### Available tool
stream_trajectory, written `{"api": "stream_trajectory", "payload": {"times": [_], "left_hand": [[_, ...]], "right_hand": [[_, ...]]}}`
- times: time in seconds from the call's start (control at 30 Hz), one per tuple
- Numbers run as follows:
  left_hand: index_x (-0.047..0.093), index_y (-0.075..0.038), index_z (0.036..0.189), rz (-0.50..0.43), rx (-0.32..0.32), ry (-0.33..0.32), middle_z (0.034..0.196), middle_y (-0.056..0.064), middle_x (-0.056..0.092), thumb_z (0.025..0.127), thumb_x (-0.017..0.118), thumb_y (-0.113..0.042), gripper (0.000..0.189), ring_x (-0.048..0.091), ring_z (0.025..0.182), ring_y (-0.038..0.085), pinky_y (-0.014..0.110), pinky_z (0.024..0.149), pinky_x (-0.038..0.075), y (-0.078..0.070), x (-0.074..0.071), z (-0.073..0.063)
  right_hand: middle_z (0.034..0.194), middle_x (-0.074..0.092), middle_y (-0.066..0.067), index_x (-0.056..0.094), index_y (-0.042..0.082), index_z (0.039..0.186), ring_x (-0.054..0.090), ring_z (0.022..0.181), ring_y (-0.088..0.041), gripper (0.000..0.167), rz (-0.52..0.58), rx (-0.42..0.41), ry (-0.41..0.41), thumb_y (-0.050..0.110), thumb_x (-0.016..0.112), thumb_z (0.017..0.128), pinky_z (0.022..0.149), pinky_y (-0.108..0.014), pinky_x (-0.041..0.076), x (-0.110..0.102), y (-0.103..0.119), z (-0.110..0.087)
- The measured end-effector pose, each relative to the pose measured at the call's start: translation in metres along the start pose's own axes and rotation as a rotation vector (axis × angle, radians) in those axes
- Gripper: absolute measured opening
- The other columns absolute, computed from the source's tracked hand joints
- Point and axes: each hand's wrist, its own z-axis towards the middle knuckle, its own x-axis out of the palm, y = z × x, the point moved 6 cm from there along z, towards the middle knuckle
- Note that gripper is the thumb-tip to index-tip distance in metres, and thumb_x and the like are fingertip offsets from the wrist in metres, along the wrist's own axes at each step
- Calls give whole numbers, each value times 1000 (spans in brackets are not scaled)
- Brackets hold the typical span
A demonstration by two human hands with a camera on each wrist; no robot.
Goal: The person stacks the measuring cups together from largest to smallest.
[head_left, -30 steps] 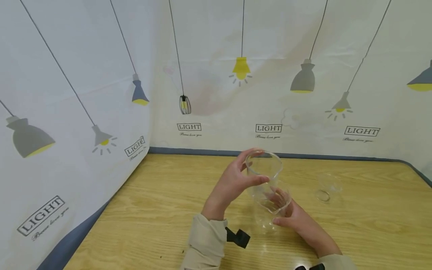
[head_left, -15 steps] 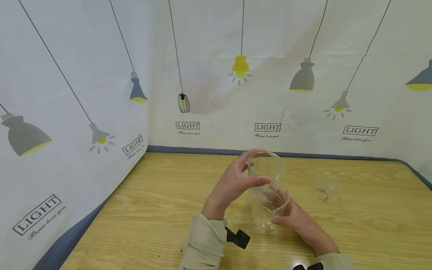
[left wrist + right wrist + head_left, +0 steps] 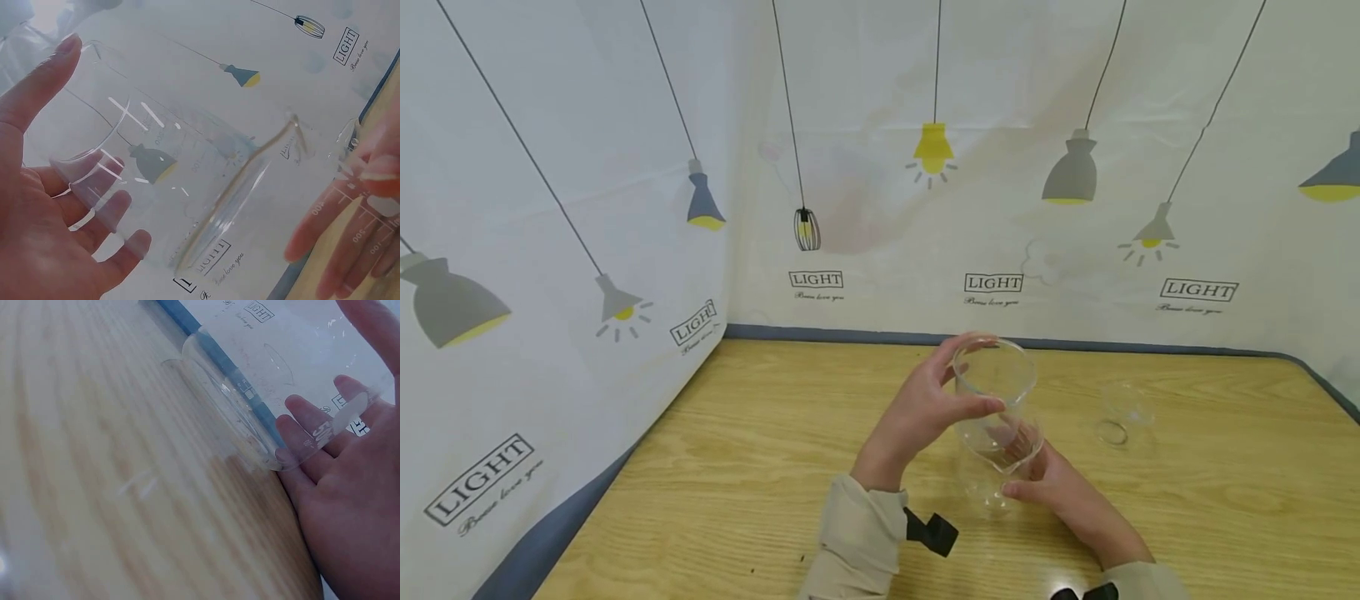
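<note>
In the head view, my left hand (image 3: 917, 408) grips a clear glass beaker (image 3: 994, 375) between thumb and fingers. Below it stands a second clear glass beaker (image 3: 981, 479), with a pouring lip and white graduation marks. My right hand (image 3: 1067, 496) holds this lower beaker from the right, thumb in front and fingers behind. The upper beaker's lower end is at the lower one's mouth; how far inside it sits, I cannot tell. Up close in the left wrist view, my left fingers (image 3: 119, 212) curve under the upper beaker. The lower beaker's base (image 3: 231, 412) is close to the wood in the right wrist view.
A smaller clear glass vessel (image 3: 1127, 412) is on the wooden table (image 3: 760, 450) to the right. White cloth (image 3: 865, 192) printed with lamps surrounds the table at the back and left, with a blue border (image 3: 835, 335). A black strap (image 3: 932, 532) sits at my left wrist.
My left hand and the upper beaker have shifted slightly right over the lower beaker. The right hand keeps its hold, almost still. The head view has turned a little.
</note>
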Motion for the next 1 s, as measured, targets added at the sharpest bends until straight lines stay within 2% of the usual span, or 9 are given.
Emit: {"api": "stream_trajectory", "payload": {"times": [0.23,0.33,0.43,0.6,0.73,0.83,0.87,1.0], "left_hand": [[44,-36,127,24,27,-4,131,-16,39,72,74,-32,63,34,124,12,38,99,28,23,5,8],[43,-38,127,46,17,6,131,-16,38,71,74,-34,64,35,122,11,35,98,31,26,9,9],[44,-37,127,46,-10,15,132,-16,37,72,74,-32,63,36,122,13,35,96,33,23,11,7],[44,-30,129,32,-60,43,135,-15,34,73,74,-22,64,34,124,21,35,92,37,11,12,1],[42,-22,131,63,-42,80,136,-12,34,74,74,-19,66,34,124,22,36,94,35,9,14,1],[41,-21,132,92,4,107,136,-12,34,74,73,-21,66,33,124,16,40,99,30,16,16,4],[41,-23,132,98,14,113,137,-12,33,74,74,-22,67,33,124,14,42,100,28,20,16,5],[40,-36,129,108,15,122,136,-17,32,72,75,-30,67,33,123,15,44,94,34,37,17,7]], "right_hand": [[143,23,-10,15,13,141,21,129,-28,78,-20,29,-16,12,63,81,102,-52,12,-2,-4,0],[141,26,-10,16,12,141,24,127,-28,78,-46,26,-35,13,65,80,101,-51,14,-4,-5,0],[140,29,-10,17,12,140,27,125,-27,78,-56,23,-44,13,65,79,100,-48,17,-3,-4,0],[138,31,-8,17,13,139,30,124,-25,76,-64,24,-42,12,65,79,99,-44,20,-3,-3,0],[139,31,-9,19,14,138,29,125,-28,73,-63,3,-25,13,63,81,99,-48,20,-3,-2,-1],[138,31,-8,22,17,138,29,125,-29,69,-59,-25,-11,11,62,82,99,-50,20,-3,-1,0],[138,32,-7,24,20,138,30,125,-28,68,-58,-31,-9,11,62,82,99,-49,21,-3,-1,0],[139,31,-6,26,27,137,30,125,-27,68,-58,-37,-3,10,62,82,99,-48,21,-2,-2,0]]}}
